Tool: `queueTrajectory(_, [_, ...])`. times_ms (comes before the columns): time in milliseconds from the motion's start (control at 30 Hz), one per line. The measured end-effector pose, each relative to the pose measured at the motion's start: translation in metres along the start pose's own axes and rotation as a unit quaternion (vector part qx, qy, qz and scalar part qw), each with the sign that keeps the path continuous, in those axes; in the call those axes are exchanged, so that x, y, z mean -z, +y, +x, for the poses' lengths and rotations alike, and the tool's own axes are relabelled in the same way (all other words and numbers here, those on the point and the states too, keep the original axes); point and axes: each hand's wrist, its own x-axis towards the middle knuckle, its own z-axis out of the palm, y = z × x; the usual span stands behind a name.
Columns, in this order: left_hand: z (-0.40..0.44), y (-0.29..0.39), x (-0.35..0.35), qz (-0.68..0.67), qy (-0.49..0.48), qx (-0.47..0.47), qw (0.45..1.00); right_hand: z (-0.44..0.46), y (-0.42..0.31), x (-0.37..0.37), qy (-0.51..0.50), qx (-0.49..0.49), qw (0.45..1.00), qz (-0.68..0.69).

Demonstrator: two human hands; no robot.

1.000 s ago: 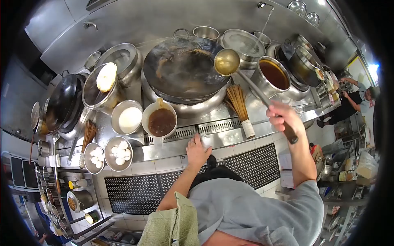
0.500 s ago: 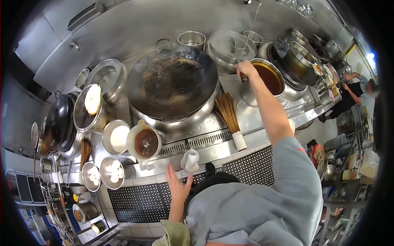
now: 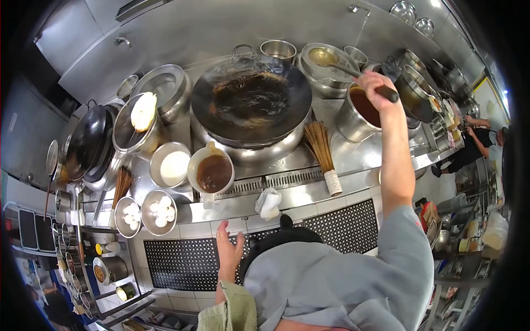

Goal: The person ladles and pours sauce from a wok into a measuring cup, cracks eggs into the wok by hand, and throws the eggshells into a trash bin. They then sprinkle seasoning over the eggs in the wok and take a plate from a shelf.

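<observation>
My right hand (image 3: 376, 88) is wrapped round the dark grip of a ladle (image 3: 343, 67), its bowl tilted over the covered steel pot at the back. Below that hand stands a pot of brown liquid (image 3: 359, 110). A large dark wok (image 3: 251, 118) with bubbling liquid in its bottom sits on the middle burner. My left hand (image 3: 229, 249) hangs low before the counter, fingers apart and nothing in it. Nearest to it are a crumpled white cloth (image 3: 269, 203) on the counter edge and a jug of brown liquid (image 3: 214, 174).
A bamboo brush (image 3: 321, 151) leans by the burner. Left are a bowl of white stuff (image 3: 174, 167), two bowls of white eggs (image 3: 159, 212) and stacked woks (image 3: 85, 151). Water runs from a tap (image 3: 359, 10) at the back. Another person (image 3: 477, 135) stands far right.
My right hand has moved rightward and up with the ladle, whose bowl now shows clearly. The view has shifted, and less steam rises at the back. My left hand stays low and open.
</observation>
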Motion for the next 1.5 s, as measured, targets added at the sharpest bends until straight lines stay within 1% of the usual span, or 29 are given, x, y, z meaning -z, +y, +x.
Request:
queueTrajectory(33, [0.002,0.003,0.003,-0.006,-0.019,-0.009,1.000,-0.014,0.017,-0.002,0.023,0.015,0.999,-0.020])
queueTrajectory(67, [0.002,0.005,0.005,-0.012,-0.040,-0.020,0.999,-0.026,0.034,-0.001,-0.006,-0.001,1.000,-0.016])
queueTrajectory(133, [0.003,0.001,0.006,-0.022,-0.044,-0.050,0.998,-0.048,0.068,-0.002,0.013,-0.018,1.000,-0.011])
queueTrajectory(200, [0.003,0.002,0.008,-0.035,-0.071,-0.046,0.996,-0.065,0.095,0.005,0.034,-0.001,0.996,-0.084])
queueTrajectory(267, [0.005,0.001,0.008,-0.054,-0.073,-0.049,0.995,-0.082,0.130,0.007,0.100,0.036,0.969,-0.222])
queueTrajectory(333, [0.006,0.005,0.012,-0.047,-0.097,-0.043,0.993,-0.093,0.162,0.012,0.151,0.126,0.875,-0.443])
queueTrajectory(400, [0.011,0.010,0.012,-0.045,-0.109,-0.059,0.991,-0.084,0.150,0.040,0.102,0.086,0.865,-0.484])
queueTrajectory(433, [0.013,0.010,0.010,-0.031,-0.128,-0.091,0.987,-0.077,0.144,0.049,0.082,0.093,0.866,-0.485])
queueTrajectory(467, [0.017,0.014,0.005,-0.018,-0.146,-0.122,0.982,-0.069,0.140,0.053,0.140,0.151,0.839,-0.505])
queueTrajectory(533, [0.024,0.042,0.001,-0.012,-0.127,-0.150,0.980,-0.033,0.103,0.065,0.125,0.206,0.796,-0.555])
queueTrajectory(600, [0.035,0.071,-0.007,-0.066,-0.174,-0.194,0.963,0.018,0.049,0.073,0.112,0.205,0.713,-0.662])
queueTrajectory(633, [0.043,0.089,-0.012,-0.104,-0.205,-0.185,0.956,0.049,0.026,0.085,0.167,0.231,0.643,-0.711])
queueTrajectory(667, [0.053,0.102,-0.017,-0.103,-0.203,-0.185,0.956,0.078,0.005,0.097,0.219,0.255,0.564,-0.754])
queueTrajectory(733, [0.072,0.127,-0.026,-0.067,-0.256,-0.231,0.936,0.117,-0.018,0.106,0.268,0.239,0.472,-0.805])
queueTrajectory(767, [0.082,0.146,-0.026,-0.040,-0.242,-0.269,0.931,0.131,-0.028,0.109,0.267,0.240,0.474,-0.804])
queueTrajectory(800, [0.092,0.157,-0.029,-0.038,-0.242,-0.269,0.932,0.142,-0.036,0.112,0.248,0.245,0.521,-0.779])
queueTrajectory(833, [0.099,0.166,-0.033,-0.020,-0.203,-0.303,0.931,0.148,-0.040,0.113,0.228,0.247,0.566,-0.753])
queueTrajectory(867, [0.105,0.173,-0.037,-0.002,-0.164,-0.336,0.927,0.149,-0.046,0.116,0.228,0.244,0.568,-0.753])
queueTrajectory(900, [0.112,0.178,-0.040,-0.001,-0.166,-0.333,0.928,0.144,-0.052,0.117,0.117,0.246,0.834,-0.481])
queueTrajectory(933, [0.119,0.184,-0.042,0.020,-0.120,-0.354,0.927,0.136,-0.048,0.107,-0.012,0.211,0.968,-0.133])
queueTrajectory(967, [0.127,0.189,-0.044,0.042,-0.072,-0.374,0.924,0.125,-0.040,0.099,-0.030,0.249,0.966,-0.069])
queueTrajectory(1000, [0.135,0.193,-0.046,0.043,-0.068,-0.374,0.924,0.130,-0.053,0.100,-0.039,0.240,0.970,0.013])
queueTrajectory(1067, [0.149,0.195,-0.052,0.107,-0.022,-0.384,0.917,0.130,-0.080,0.100,-0.047,0.157,0.984,0.067])
queueTrajectory(1100, [0.157,0.194,-0.058,0.106,-0.020,-0.382,0.918,0.122,-0.089,0.089,-0.058,0.032,0.995,0.069])
queueTrajectory(1133, [0.166,0.192,-0.066,0.149,0.001,-0.369,0.918,0.106,-0.078,0.074,-0.018,0.048,0.998,0.047])
queueTrajectory(1200, [0.182,0.187,-0.078,0.192,0.027,-0.346,0.918,0.073,-0.049,0.051,-0.025,0.052,0.998,0.039])
queueTrajectory(1267, [0.193,0.180,-0.083,0.302,0.017,-0.308,0.902,0.041,-0.019,0.037,-0.031,0.048,0.998,0.032])
queueTrajectory(1367, [0.195,0.175,-0.080,0.315,0.010,-0.284,0.906,-0.005,0.031,0.014,-0.020,0.023,0.999,0.031])
queueTrajectory(1500, [0.197,0.176,-0.070,0.304,0.002,-0.283,0.910,-0.051,0.079,0.020,-0.005,0.008,1.000,-0.004])
